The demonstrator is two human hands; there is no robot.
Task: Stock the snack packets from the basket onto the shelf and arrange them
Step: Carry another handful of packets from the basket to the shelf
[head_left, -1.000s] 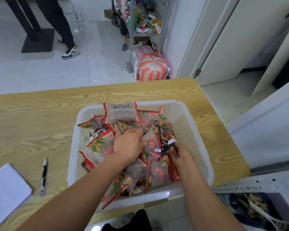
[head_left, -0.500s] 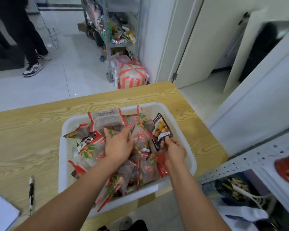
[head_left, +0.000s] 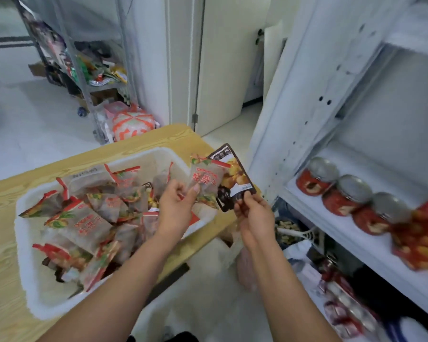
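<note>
A white plastic basket sits on the wooden table, holding several clear snack packets with red edges. My left hand pinches one clear red-edged packet lifted above the basket's right end. My right hand pinches the lower corner of a dark packet with a yellow food picture, held just behind the clear one. The white shelf stands to the right, with red round tins and red packets on its board.
A white perforated shelf upright rises beside the table's right end. Bags and packets fill the lower shelf level. A metal rack with goods and an orange-and-white bag stand on the floor behind the table.
Both hands have lifted out of the basket, each with a packet, and moved right toward the shelf. The view has swung right, so the shelf board with tins now shows.
</note>
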